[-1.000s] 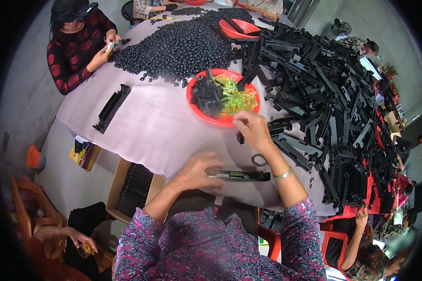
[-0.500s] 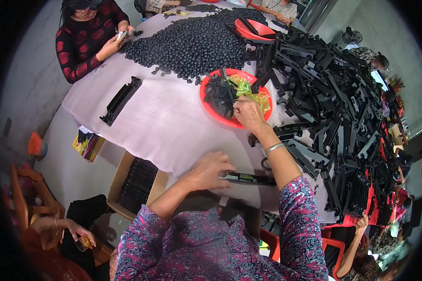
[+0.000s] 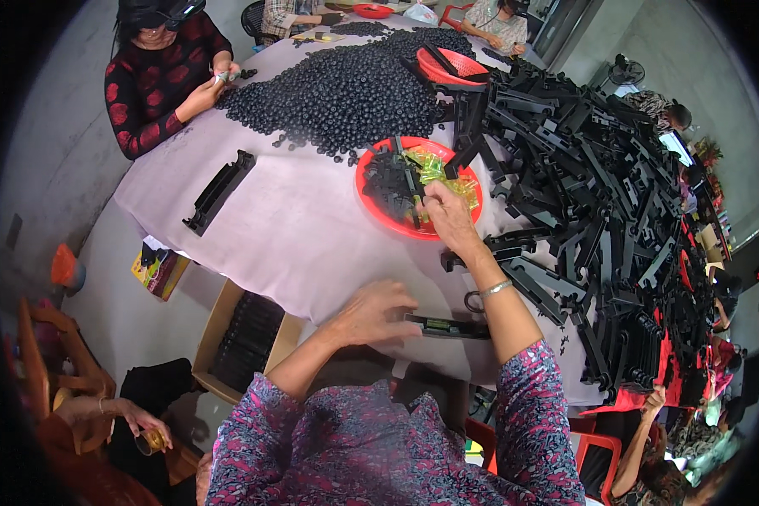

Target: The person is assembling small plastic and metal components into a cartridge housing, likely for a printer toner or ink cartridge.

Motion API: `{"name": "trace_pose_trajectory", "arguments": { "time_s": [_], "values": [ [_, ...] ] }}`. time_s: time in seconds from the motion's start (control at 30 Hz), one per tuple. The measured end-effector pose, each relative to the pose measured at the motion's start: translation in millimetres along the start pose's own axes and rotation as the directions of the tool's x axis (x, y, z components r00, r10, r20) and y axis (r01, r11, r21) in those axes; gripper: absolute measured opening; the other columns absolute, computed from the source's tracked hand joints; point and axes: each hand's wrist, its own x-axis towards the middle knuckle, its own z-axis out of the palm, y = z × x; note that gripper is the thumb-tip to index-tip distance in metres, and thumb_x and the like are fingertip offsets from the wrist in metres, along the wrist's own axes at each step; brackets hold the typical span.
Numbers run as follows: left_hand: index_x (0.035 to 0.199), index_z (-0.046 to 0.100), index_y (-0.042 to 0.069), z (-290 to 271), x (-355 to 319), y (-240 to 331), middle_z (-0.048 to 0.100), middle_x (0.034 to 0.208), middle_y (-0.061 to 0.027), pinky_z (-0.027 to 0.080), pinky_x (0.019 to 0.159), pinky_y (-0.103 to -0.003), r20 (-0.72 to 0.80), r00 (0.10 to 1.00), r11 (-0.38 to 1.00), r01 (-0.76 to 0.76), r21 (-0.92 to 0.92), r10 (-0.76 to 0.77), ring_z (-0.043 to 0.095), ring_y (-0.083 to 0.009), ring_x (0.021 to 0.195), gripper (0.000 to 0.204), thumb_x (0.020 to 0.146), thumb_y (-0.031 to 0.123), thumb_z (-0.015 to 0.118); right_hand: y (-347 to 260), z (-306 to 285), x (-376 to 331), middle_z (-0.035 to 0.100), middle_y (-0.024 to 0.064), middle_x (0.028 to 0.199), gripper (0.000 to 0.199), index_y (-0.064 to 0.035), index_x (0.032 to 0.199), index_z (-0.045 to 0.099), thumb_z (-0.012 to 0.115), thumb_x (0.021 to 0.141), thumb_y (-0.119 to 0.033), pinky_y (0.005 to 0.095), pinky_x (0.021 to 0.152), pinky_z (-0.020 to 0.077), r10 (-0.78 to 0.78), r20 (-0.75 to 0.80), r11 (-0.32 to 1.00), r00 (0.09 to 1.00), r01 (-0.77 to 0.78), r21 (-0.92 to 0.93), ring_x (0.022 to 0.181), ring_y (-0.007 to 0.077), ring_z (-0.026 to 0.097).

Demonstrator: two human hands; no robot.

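Now the right hand (image 3: 449, 215) has travelled up from the table edge and sits in the red basin (image 3: 379, 215) at frame centre, fingers pinched among the yellow-green clips (image 3: 434, 169) (whether it has 1 yet, I cannot tell). Meanwhile the left hand (image 3: 375, 314) has stayed low, pressing flat on the end of the long black strip (image 3: 447, 326) near the bottom edge. So a clip looks due for that strip. Black parts (image 3: 616, 211) heap up at right.

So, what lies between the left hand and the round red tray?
In the head view, only bare pale tablecloth lies between the left hand and the round red tray.
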Motion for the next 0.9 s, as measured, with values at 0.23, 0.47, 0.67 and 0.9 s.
{"name": "trace_pose_trajectory", "arguments": {
  "time_s": [0.23,0.47,0.67,0.9],
  "values": [
    [0.119,0.069,0.003,-4,6,9,0.065,0.104,0.0028,0.051,0.075,-0.025,-0.232,0.793,0.710,0.321,-0.627,-0.564,0.057,-0.0052,0.087,0.025,0.099,0.017,0.067,-54,-26,-71,0.054,-0.0019,0.073,0.007,-0.0042,0.089,0.057,0.053,0.091,-0.010,0.0260,0.065,0.0424,0.165,0.305,0.865,0.938,-0.286,0.411,0.071,0.0072,0.052],
    [0.106,0.072,-0.001,-4,3,37,0.068,0.094,-0.0006,0.051,0.075,-0.024,-0.173,0.868,0.770,0.300,-0.564,-0.465,0.060,-0.0063,0.086,0.020,0.094,0.015,0.074,-95,-44,-127,0.047,0.0056,0.065,0.013,-0.0001,0.090,0.058,0.058,0.089,-0.013,0.0310,0.057,0.0408,0.150,0.419,0.951,0.896,-0.246,0.187,0.062,0.0095,0.044],
    [0.101,0.073,0.001,-2,4,57,0.067,0.083,0.0009,0.050,0.066,-0.022,-0.067,0.836,0.676,0.389,-0.625,-0.544,0.061,-0.0052,0.076,0.014,0.093,0.012,0.072,-105,-43,-153,0.054,0.0072,0.067,0.010,0.0005,0.092,0.060,0.061,0.092,-0.010,0.0315,0.059,0.0448,0.159,0.215,0.961,0.963,-0.201,0.190,0.064,0.0091,0.051],
    [0.099,0.072,0.001,-1,3,72,0.067,0.081,0.0014,0.050,0.067,-0.024,0.007,0.839,0.654,0.430,-0.623,-0.545,0.061,-0.0060,0.075,0.013,0.094,0.013,0.071,-99,-34,-178,0.062,-0.0004,0.073,0.010,-0.0012,0.094,0.063,0.071,0.093,-0.007,0.0244,0.060,0.0448,0.210,-0.065,0.937,0.976,-0.182,0.297,0.067,0.0043,0.052]
  ]
}}
